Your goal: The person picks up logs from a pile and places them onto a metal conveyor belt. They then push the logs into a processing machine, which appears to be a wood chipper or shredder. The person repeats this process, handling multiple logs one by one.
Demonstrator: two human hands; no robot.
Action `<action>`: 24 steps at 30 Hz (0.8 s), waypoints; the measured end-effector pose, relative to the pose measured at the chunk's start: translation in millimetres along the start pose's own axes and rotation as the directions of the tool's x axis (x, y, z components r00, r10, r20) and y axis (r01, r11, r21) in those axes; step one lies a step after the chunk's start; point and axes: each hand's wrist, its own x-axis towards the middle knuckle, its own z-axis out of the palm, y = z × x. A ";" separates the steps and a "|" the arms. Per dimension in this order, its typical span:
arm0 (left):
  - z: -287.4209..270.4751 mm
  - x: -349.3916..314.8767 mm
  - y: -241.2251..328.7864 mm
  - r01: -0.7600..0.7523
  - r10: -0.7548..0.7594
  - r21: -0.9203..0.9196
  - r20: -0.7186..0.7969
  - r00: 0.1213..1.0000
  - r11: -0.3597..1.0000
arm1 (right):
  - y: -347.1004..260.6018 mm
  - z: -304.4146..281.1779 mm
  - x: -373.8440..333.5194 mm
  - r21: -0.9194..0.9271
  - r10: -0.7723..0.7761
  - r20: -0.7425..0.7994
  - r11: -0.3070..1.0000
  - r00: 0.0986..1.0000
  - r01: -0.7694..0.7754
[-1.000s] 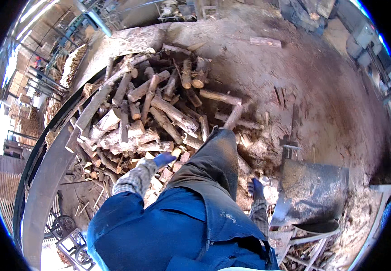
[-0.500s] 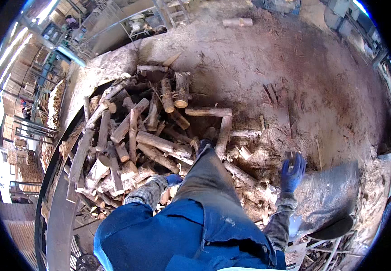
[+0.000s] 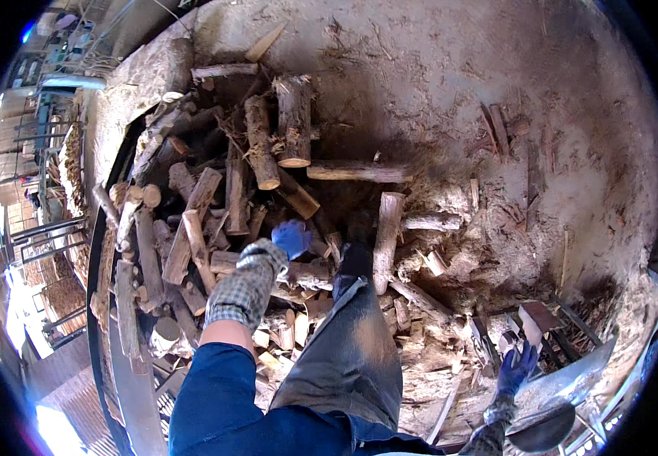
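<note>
My left hand (image 3: 291,238), in a blue glove, reaches over the heap of cut logs in front of me. It is just above a log lying crosswise (image 3: 312,271), and blur hides its fingers; whether it touches the wood I cannot tell. A short upright-looking log (image 3: 387,237) lies right of my boot (image 3: 354,266). My right hand (image 3: 517,368), also gloved in blue, is at the lower right with its fingers spread. It is beside a metal frame with a block-like part (image 3: 540,316) and holds nothing that I can see.
Logs with bark, such as a thick one (image 3: 293,121), fill the left and middle. A curved dark metal edge (image 3: 101,357) borders the pile on the left. Bark scraps (image 3: 498,129) litter the dirt floor. A rounded metal sheet (image 3: 572,387) is at the lower right.
My left hand has moved from beside my leg forward over the logs. My right hand is lower and farther right in the picture. The view has shifted, and the metal frame now shows.
</note>
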 end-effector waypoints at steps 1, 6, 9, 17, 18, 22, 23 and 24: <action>6.9 28.1 -10.8 -0.035 0.042 0.077 -0.099 0.994 0.996 | 12.1 6.9 2.6 0.032 -0.044 -0.028 0.999 0.999 0.045; -2.9 169.0 -45.7 -0.105 0.200 0.417 -0.192 0.961 0.903 | -6.9 1.1 20.4 -0.037 0.045 -0.108 0.998 0.993 -0.049; 0.1 250.4 -74.0 0.009 0.146 0.542 -0.241 0.960 0.840 | 6.3 12.7 16.0 0.120 0.198 -0.029 0.974 0.980 -0.194; -74.9 364.3 -50.9 0.211 -0.288 0.508 0.076 0.955 0.835 | 74.0 13.5 -23.3 -0.090 0.163 0.111 0.984 0.980 -0.154; -68.8 374.6 -62.2 0.206 -0.304 0.460 0.148 0.941 0.864 | 66.8 15.6 -15.9 0.008 0.304 0.127 0.951 0.944 -0.308; -58.4 407.8 -98.1 0.200 -0.292 0.338 0.245 0.925 0.919 | 53.0 -0.5 -1.6 -0.081 0.234 0.246 0.972 0.941 -0.220; -56.1 410.1 -99.5 0.196 -0.277 0.322 0.228 0.933 0.926 | 53.3 -3.4 -9.0 -0.096 0.243 0.210 0.969 0.947 -0.227; -60.7 408.4 -100.1 0.219 -0.311 0.322 0.269 0.912 0.921 | 49.7 0.8 -9.4 -0.100 0.246 0.175 0.968 0.953 -0.231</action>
